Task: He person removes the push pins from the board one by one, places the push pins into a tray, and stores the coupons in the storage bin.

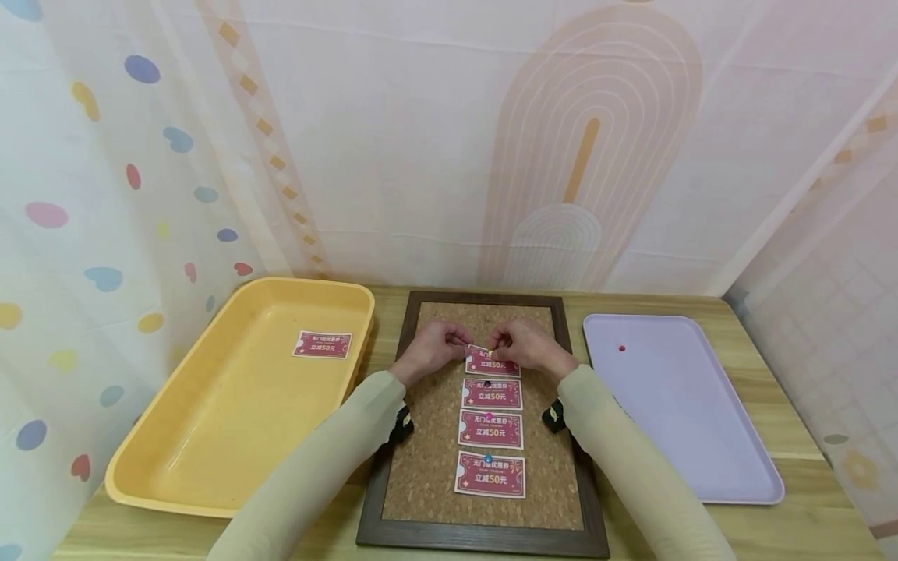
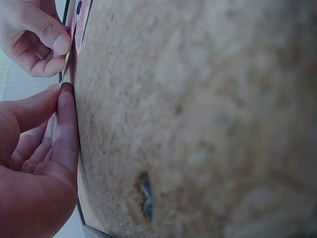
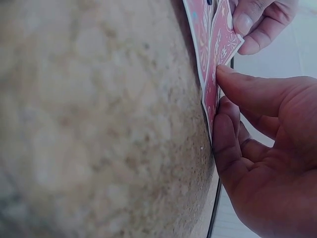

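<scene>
A cork board (image 1: 421, 483) in a dark frame carries a column of red-and-white coupons. Three of them, such as the lowest coupon (image 1: 489, 479), have a blue, pink or black pin through the upper part. At the top coupon (image 1: 500, 368), my left hand (image 1: 433, 348) pinches the left corner between thumb and forefinger. My right hand (image 1: 531, 347) curls over its upper edge, with a yellow pushpin (image 1: 490, 354) at the fingertips. In the right wrist view, that coupon (image 3: 225, 44) tilts off the cork at the left hand's corner, and the right thumb (image 3: 247, 89) presses toward it.
A yellow tray (image 1: 238, 389) on the left holds one loose coupon (image 1: 322, 345). To the right, a lilac tray (image 1: 687, 413) has a red pin (image 1: 621, 348) in it. Behind the wooden table (image 1: 807, 436) hangs a patterned curtain (image 1: 421, 156).
</scene>
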`<state>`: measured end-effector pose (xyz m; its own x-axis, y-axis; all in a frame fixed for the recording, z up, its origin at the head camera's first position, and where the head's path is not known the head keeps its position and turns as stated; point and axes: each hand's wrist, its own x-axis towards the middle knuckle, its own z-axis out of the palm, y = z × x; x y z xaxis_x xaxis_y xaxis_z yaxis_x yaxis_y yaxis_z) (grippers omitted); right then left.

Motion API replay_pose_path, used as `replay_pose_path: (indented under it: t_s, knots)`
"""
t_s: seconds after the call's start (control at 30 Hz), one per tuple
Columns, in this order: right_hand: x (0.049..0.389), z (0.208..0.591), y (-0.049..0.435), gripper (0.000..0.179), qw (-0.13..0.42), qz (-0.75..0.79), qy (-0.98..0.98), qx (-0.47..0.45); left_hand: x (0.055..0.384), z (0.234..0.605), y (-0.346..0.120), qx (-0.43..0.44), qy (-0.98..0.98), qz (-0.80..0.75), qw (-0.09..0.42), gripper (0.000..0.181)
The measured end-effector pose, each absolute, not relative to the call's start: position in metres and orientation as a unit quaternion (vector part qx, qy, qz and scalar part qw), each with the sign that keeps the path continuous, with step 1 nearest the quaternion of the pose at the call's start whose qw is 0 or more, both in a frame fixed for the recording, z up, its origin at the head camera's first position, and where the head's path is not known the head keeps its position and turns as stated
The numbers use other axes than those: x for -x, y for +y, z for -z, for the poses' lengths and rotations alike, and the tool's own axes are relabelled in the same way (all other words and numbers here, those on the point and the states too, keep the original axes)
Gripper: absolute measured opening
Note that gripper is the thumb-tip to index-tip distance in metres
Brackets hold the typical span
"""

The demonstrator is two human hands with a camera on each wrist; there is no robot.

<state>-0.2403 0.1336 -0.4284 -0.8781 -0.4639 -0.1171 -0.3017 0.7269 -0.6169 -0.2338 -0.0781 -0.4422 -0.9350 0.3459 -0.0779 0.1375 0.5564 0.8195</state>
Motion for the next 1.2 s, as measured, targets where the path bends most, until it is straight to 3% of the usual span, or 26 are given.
replay_pose_path:
  t_s: [1.2]
  knots:
    - [0.2382,0.4291,0.1327,0.004,0.142,0.335,0.909,0.203,0.2333,0.4422,-0.0795,-0.129,0.882,-0.437,0.118,0.013]
